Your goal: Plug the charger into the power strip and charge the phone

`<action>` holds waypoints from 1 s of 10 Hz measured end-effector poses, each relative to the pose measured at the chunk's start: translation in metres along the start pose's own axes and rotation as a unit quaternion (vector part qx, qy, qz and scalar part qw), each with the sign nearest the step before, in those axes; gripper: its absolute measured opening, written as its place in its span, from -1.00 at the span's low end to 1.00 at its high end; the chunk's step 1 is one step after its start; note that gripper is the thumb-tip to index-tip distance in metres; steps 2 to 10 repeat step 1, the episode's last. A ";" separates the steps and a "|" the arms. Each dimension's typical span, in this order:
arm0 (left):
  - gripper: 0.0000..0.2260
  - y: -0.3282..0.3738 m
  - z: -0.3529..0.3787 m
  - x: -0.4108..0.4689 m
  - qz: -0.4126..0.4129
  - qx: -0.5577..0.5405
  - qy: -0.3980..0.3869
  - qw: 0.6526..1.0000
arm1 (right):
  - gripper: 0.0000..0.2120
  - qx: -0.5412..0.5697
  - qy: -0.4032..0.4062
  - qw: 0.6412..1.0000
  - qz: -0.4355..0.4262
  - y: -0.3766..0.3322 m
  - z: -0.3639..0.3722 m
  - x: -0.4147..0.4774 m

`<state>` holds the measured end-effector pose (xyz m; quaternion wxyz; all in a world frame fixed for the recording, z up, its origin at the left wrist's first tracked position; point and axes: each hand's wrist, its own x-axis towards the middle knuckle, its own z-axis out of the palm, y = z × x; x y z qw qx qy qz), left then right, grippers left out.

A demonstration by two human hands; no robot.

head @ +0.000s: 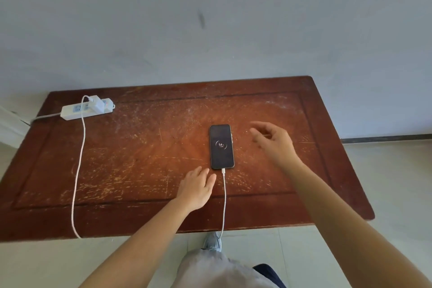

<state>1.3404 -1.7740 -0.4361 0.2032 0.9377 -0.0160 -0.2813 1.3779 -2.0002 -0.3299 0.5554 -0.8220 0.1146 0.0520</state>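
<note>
Phone [221, 146] mid-frame reads 54%, cable [78, 166] in, charger [98, 105] in strip [74, 112] upper left; both hands [197, 188] [274, 141] empty, fingers spread.

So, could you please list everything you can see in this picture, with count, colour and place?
table: one, scratched reddish-brown wood, against the wall
power strip: one, white, far left corner of the table
charger: one, white, plugged into the power strip
cable: one, white, from the charger down over the near table edge and back up into the phone
phone: one, black, flat at the table's middle, screen lit showing 54
wall: one, pale grey, behind the table
floor: pale tiles, around the table
shoe: one, grey, below the near table edge
left hand: open, near the phone's lower left corner, holding nothing
right hand: open, right of the phone, holding nothing
</note>
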 end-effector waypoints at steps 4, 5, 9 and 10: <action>-0.44 -0.008 0.013 -0.015 -0.014 0.045 -0.035 0.998 | -0.79 0.142 0.036 0.975 -0.169 -0.091 -0.045 -0.031; -0.44 -0.008 0.013 -0.015 -0.014 0.045 -0.035 0.998 | -0.79 0.142 0.036 0.975 -0.169 -0.091 -0.045 -0.031; -0.44 -0.008 0.013 -0.015 -0.014 0.045 -0.035 0.998 | -0.79 0.142 0.036 0.975 -0.169 -0.091 -0.045 -0.031; -0.44 -0.008 0.013 -0.015 -0.014 0.045 -0.035 0.998 | -0.79 0.142 0.036 0.975 -0.169 -0.091 -0.045 -0.031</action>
